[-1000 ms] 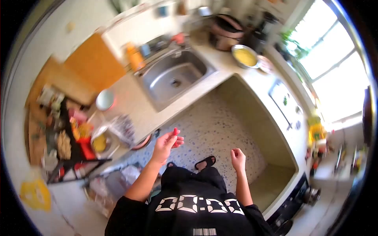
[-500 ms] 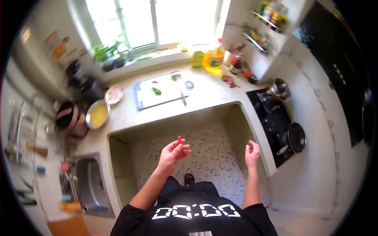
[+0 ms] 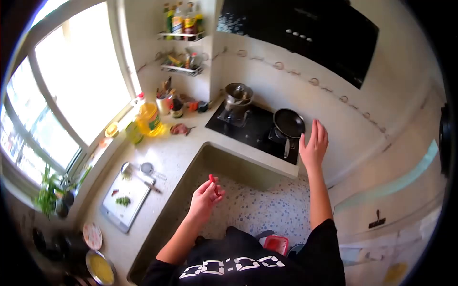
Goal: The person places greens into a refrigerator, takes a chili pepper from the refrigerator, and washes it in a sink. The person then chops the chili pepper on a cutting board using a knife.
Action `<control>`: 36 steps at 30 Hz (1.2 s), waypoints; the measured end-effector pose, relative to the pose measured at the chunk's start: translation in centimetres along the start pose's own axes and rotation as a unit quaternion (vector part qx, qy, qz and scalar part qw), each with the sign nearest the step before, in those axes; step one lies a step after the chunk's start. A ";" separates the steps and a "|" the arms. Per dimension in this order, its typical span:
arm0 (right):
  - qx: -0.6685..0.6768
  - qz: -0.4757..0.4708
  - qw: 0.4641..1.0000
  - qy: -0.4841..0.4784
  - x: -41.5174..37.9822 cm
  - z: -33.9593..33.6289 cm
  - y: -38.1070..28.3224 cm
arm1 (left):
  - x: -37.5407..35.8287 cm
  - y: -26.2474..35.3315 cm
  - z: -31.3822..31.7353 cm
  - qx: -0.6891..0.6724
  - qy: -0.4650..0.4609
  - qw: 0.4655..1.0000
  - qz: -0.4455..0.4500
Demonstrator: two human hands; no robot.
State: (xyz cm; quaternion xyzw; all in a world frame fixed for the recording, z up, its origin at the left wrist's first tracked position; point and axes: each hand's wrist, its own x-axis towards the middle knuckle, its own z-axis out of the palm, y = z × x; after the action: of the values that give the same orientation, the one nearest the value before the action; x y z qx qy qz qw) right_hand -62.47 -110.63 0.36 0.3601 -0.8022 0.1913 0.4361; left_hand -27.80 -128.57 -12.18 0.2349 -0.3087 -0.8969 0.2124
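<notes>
My left hand (image 3: 204, 200) is closed around a small red object (image 3: 213, 179), whose tip sticks up above the fingers; too little of it shows to say what it is. Raised on the right, my right hand (image 3: 315, 143) has its fingers apart and holds nothing. Just left of that hand, a black frying pan (image 3: 289, 123) sits on the black stove (image 3: 260, 131), its handle toward me. A steel pot (image 3: 238, 94) stands on the other burner.
On the left counter lies a cutting board (image 3: 120, 214) with chopped greens (image 3: 123, 201) and a knife (image 3: 151, 185). Beyond are an oil bottle (image 3: 150, 119) and a plate (image 3: 92, 236). A bowl of yellow food (image 3: 101, 269) stands lower left. A red container (image 3: 276, 244) is near my body.
The view has turned right toward the stove. My right hand has risen and reached out beside the frying pan, its fingers spreading. My left hand still holds the red object.
</notes>
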 end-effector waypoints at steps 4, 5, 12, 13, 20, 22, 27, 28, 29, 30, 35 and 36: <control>-0.084 -0.036 0.995 0.039 7.8 -1.0 0.6 | 2.7 0.9 1.8 0.011 -0.026 0.999 -0.044; -0.095 -0.054 0.993 0.052 9.6 -0.7 0.8 | 3.3 1.0 2.1 0.008 -0.028 0.998 -0.050; -0.113 -0.140 0.975 0.129 21.7 4.6 2.9 | 8.8 1.9 2.2 -0.020 -0.027 0.999 -0.027; -0.111 -0.145 0.974 0.133 23.2 5.8 3.4 | 9.7 2.0 2.2 -0.022 -0.016 0.999 -0.021; -0.095 -0.169 0.969 0.154 28.8 12.1 5.9 | 14.4 2.9 4.1 -0.054 0.058 0.997 0.017; -0.088 -0.170 0.967 0.167 28.7 12.8 6.2 | 15.7 2.4 3.7 -0.063 0.076 0.995 0.024; -0.080 -0.167 0.964 0.190 29.8 12.6 6.6 | 17.8 1.0 3.3 -0.059 0.119 0.991 0.011; -0.086 -0.167 0.963 0.192 30.1 12.8 6.5 | 18.0 0.9 3.4 -0.061 0.119 0.991 0.011; -0.091 -0.167 0.963 0.192 30.3 12.9 6.4 | 18.2 0.9 3.4 -0.063 0.121 0.991 0.010; -0.092 -0.168 0.961 0.199 30.5 12.7 6.3 | 18.3 0.9 3.3 -0.071 0.120 0.990 0.012; -0.041 -0.150 0.961 0.226 28.6 13.5 4.5 | 17.1 0.5 1.2 -0.078 0.136 0.986 0.058; -0.004 -0.152 0.966 0.209 27.1 14.6 3.2 | 16.4 0.6 0.7 -0.079 0.159 0.982 0.060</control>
State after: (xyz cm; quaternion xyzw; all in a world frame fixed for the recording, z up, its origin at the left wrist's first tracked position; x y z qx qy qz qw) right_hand -82.84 -128.72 15.11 0.4283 -0.6296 0.1903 0.6196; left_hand -41.21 -137.32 -16.03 0.3379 -0.2123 -0.8554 0.3301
